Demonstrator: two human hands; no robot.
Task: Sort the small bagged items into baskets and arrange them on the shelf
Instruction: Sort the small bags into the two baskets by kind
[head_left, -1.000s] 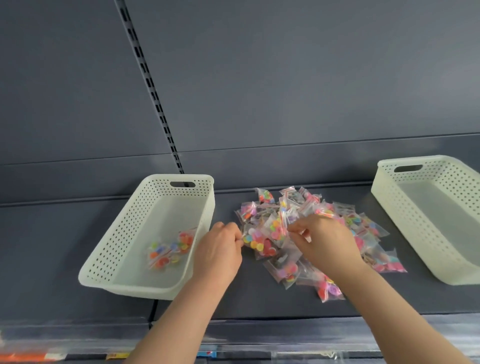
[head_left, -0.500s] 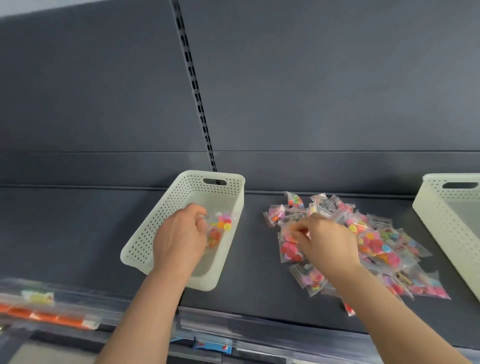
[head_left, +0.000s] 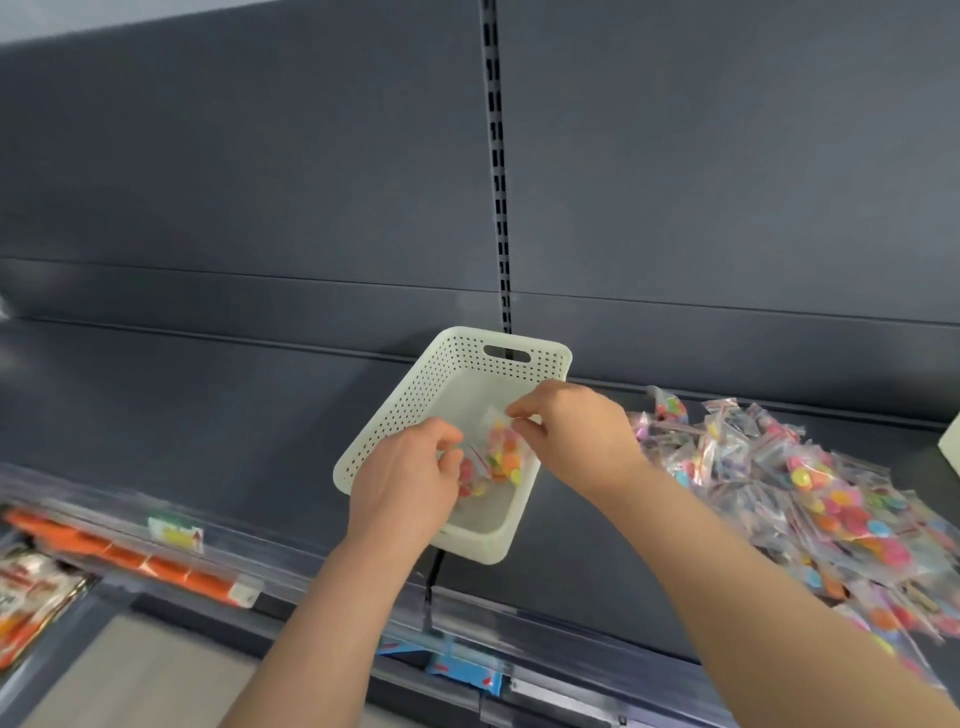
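Basket (head_left: 395, 415) near shelf (head_left: 208, 415) front edge

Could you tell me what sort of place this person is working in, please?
Probably a retail shop aisle: dark shelving with a slotted upright, a label strip with price tags along the shelf edge, and packaged goods on the shelf below. The right hand pinches a small bag.

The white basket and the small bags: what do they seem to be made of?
The white basket looks like moulded plastic, matt: walls pierced by regular rows of holes, a cut-out handle. The small bags look like thin, clear, glossy plastic film: coloured pieces show through and the pile glints. What the pieces are made of I cannot tell.
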